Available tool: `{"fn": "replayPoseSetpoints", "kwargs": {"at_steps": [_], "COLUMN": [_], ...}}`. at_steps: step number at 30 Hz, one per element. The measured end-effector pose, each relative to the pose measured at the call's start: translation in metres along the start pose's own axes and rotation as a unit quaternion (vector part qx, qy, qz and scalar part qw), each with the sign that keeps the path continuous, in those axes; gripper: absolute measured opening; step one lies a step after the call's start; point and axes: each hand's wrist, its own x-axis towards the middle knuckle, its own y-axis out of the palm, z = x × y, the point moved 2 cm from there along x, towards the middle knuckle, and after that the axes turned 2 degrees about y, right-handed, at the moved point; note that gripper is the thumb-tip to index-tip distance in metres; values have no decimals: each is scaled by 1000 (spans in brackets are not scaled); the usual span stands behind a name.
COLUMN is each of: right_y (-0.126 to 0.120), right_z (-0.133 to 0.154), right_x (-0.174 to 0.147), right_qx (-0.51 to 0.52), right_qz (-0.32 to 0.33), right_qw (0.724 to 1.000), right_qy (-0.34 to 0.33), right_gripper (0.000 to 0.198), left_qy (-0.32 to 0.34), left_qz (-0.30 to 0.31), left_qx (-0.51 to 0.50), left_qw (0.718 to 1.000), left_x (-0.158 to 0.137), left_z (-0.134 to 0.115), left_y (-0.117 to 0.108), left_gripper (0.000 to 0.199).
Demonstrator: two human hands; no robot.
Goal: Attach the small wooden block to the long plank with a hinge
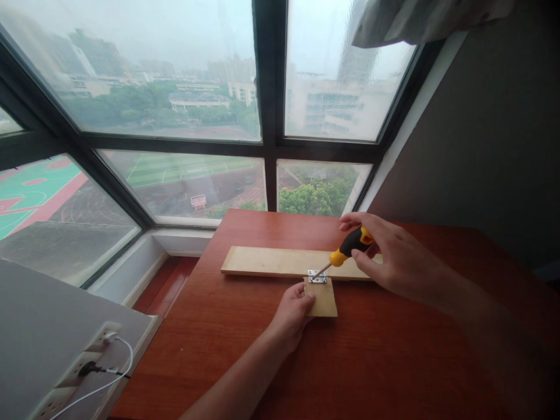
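A small square wooden piece [324,302] is pinched at its left edge by my left hand [296,309], thumb on top. A silver metal hinge [318,277] joins its far edge to a long pale wooden board [271,261] lying across the table. My right hand [389,254] is closed around the black and yellow handle of a screwdriver [336,258]. The screwdriver slants down to the left, and its tip meets the hinge near its left side. Any screw under the tip is too small to make out. The board's right end is partly behind my right hand.
The reddish-brown wooden table [210,361] carries the work. Behind it stand dark-framed windows [270,146]. At lower left, a wall socket [85,367] holds a black plug and a white cable [131,356]. Grey fabric [406,23] hangs at the upper right.
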Motion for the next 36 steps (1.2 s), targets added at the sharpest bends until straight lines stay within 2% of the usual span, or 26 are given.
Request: {"fn": "replayPoseSetpoints", "kwargs": {"at_steps": [2,7,9,12,14,16,18,21,23,28,30,36], "right_y": [-1,2,3,0,-2,-3,-2,1,2,-3,-3,6], "right_z": [-1,-3,-4,-5,-6,-7,-10,-13,-14,-11,-11,-18], "right_x": [0,1,1,-1,-2,-2,-2,-3,-4,-7,-7,-4], "right_qx": [13,-134,-148,-65,14,49,8,-110,-135,31,57,-102], "right_qz": [11,-64,-68,-34,0,18,-1,-62,-71,5,15,-61], "right_qw": [1000,989,986,997,1000,999,1000,992,987,999,998,992], "right_qy": [-9,17,36,35,16,3,8,32,47,8,-3,42], "right_gripper": [42,38,37,33,38,40,38,38,36,37,38,39], "left_qy": [1,2,4,5,4,3,3,5,7,4,1,3], "left_qz": [1,4,2,2,-1,-3,0,4,6,3,0,3], "left_qx": [0,-1,-5,-5,-2,-1,-3,-4,-5,-3,0,-4], "left_qw": [1000,1000,1000,1000,1000,1000,1000,1000,1000,1000,1000,1000], "left_x": [0,0,0,-1,-1,-2,-2,-2,-2,-2,-2,-3], "left_z": [0,0,0,-1,-1,-1,-2,-2,-2,-2,-2,-3], "left_y": [0,0,0,1,1,1,1,2,2,1,2,3], "left_gripper": [38,37,38,37,36,36,37,38,38,37,36,35]}}
